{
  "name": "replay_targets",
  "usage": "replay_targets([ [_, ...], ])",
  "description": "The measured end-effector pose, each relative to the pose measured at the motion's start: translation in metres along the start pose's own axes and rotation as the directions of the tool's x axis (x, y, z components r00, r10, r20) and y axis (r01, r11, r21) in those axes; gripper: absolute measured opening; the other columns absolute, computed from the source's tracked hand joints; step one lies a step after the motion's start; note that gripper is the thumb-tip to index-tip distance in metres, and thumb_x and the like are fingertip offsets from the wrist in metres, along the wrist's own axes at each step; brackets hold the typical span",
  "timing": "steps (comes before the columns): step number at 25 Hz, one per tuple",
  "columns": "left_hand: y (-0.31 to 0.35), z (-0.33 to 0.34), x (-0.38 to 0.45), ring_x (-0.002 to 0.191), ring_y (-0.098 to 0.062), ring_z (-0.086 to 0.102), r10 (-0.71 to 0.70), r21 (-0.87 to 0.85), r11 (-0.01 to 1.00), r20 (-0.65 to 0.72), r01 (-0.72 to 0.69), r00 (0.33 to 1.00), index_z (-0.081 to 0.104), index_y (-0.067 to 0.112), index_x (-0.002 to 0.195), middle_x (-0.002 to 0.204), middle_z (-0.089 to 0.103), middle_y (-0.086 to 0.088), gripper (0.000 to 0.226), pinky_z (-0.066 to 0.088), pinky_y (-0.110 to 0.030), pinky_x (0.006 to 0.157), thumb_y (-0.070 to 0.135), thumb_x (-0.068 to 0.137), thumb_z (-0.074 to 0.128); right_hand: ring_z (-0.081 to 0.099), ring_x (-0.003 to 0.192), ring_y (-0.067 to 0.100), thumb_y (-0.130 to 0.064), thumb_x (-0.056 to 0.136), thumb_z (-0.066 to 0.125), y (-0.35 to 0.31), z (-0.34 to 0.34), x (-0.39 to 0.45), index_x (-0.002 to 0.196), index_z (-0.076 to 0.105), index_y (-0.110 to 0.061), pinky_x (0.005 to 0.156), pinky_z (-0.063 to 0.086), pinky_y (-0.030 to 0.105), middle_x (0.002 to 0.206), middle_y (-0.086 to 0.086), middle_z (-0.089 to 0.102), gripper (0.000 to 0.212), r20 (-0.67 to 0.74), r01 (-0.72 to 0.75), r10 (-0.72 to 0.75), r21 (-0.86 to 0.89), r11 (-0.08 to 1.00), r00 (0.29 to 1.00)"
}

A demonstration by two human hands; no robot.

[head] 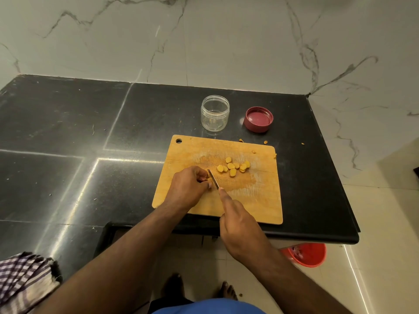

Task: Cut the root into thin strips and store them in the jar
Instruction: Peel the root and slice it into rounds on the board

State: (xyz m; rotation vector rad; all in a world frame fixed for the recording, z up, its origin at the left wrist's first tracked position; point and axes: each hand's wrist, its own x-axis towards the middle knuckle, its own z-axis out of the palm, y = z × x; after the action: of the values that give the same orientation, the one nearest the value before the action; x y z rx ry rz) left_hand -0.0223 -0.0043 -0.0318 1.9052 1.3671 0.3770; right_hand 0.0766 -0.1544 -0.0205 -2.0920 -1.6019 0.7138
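Root (206, 177), a small orange-yellow stub, sits on a wooden cutting board (249, 200), pinched under the curled fingers of the left hand (189, 186). Against it stands the blade of a knife (213, 179), its handle wrapped in the right hand (240, 225) with the forefinger laid along the spine. Round cut slices (233, 167) lie in a loose cluster just beyond the blade. Past the board's far edge, an open clear jar (215, 114) stands on the black countertop (68, 132), its red lid (258, 118) upturned beside it. Scraps (241, 140) dot the counter nearby. Below the counter edge, a red bucket (306, 254) rests on the floor; a checked cloth (22, 279) lies at lower left.
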Motion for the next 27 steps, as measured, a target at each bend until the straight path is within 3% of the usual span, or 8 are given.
replay_targets([
  [6,-0.001,0.000,0.001,0.091,-0.006,0.064,0.006,0.000,1.000,0.008,-0.006,1.000,0.072,0.019,0.113,0.098,0.072,0.007,0.027,0.052,-0.022,0.078,0.024,0.087,0.076,0.045,0.064,0.011,-0.022,0.104,0.031,-0.002,0.001,0.000,0.157,0.008,-0.028,0.052,0.037,0.025,0.103,-0.004,0.043,0.058,0.000,0.018,-0.018,-0.070,0.997,1.000],
  [9,-0.001,0.000,0.001,0.089,-0.005,0.064,0.011,-0.001,1.000,0.011,-0.011,1.000,0.072,0.020,0.111,0.097,0.072,0.008,0.024,0.052,-0.021,0.077,0.023,0.087,0.076,0.042,0.062,0.010,-0.018,0.104,0.031,-0.002,0.002,-0.001,0.158,0.006,-0.026,0.051,0.030,0.021,0.106,-0.002,0.042,0.060,0.027,0.022,-0.020,-0.101,0.995,0.999],
  [14,-0.002,0.000,0.002,0.084,-0.001,0.063,0.010,-0.007,1.000,0.019,-0.010,1.000,0.073,0.021,0.108,0.094,0.072,0.010,0.020,0.046,-0.015,0.067,0.022,0.088,0.075,0.050,0.072,0.013,-0.014,0.101,0.035,-0.006,0.004,0.002,0.157,-0.005,-0.026,0.060,0.047,0.031,0.113,0.001,0.041,0.070,0.070,-0.029,0.043,-0.194,0.981,0.997],
  [27,-0.005,0.001,0.005,0.087,-0.005,0.063,0.013,0.007,1.000,0.025,-0.013,1.000,0.073,0.020,0.109,0.098,0.073,0.006,0.021,0.042,-0.013,0.062,0.024,0.089,0.075,0.053,0.083,0.020,-0.013,0.099,0.037,-0.012,-0.007,0.015,0.157,-0.002,-0.028,0.065,0.045,0.033,0.112,0.006,0.048,0.071,0.139,-0.036,0.068,-0.223,0.974,0.988],
])
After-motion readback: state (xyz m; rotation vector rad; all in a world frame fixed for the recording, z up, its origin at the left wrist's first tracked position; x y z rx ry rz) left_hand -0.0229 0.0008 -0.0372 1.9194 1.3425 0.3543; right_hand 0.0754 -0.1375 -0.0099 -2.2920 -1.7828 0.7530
